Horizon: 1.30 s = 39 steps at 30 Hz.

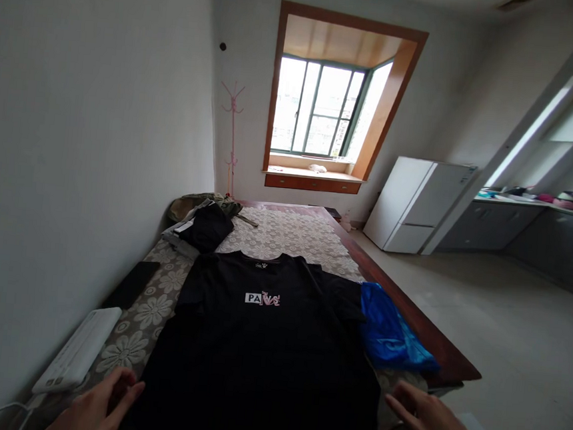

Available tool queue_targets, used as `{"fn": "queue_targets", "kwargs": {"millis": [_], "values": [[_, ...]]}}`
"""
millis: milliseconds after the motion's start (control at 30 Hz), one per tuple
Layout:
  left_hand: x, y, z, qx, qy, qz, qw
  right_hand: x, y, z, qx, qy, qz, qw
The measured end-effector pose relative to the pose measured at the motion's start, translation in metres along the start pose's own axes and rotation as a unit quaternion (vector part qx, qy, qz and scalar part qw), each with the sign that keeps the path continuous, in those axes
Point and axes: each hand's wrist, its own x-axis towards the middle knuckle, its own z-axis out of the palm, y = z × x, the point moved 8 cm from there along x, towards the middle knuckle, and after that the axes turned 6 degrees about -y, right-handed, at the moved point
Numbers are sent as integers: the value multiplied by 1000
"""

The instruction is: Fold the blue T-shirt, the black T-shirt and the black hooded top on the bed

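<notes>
Head-height view, forward and down

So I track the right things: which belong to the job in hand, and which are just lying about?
In the job:
black T-shirt, spread printed side up
left hand and right hand, at its sides

Apparently lying about:
white device
flat black item
rumpled black cloth
blue plastic (role unclear)

The T-shirt [264, 353] lies on the table [409, 313], left of the bag [390, 334].
</notes>
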Motion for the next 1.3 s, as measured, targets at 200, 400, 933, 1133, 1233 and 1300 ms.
{"fn": "queue_targets", "kwargs": {"millis": [200, 400, 933, 1133, 1233, 1300], "values": [[61, 77, -11, 38, 25, 9, 999, 34, -179, 29, -50, -110, -230, 966], [108, 84, -8, 86, 55, 14, 995, 77, -315, 124, -14, -218, -365, 905], [123, 186, -18, -287, -35, 267, 919, 208, -340, 231, 514, -255, -176, 800], [66, 179, 45, -155, -107, 291, 938, 225, -325, 211, 430, -180, -228, 855], [61, 160, 62, -74, -86, 297, 948, 223, -323, 195, 436, -120, -267, 851], [63, 149, 69, -20, -70, 298, 952, 223, -319, 190, 457, -102, -256, 845]]}}
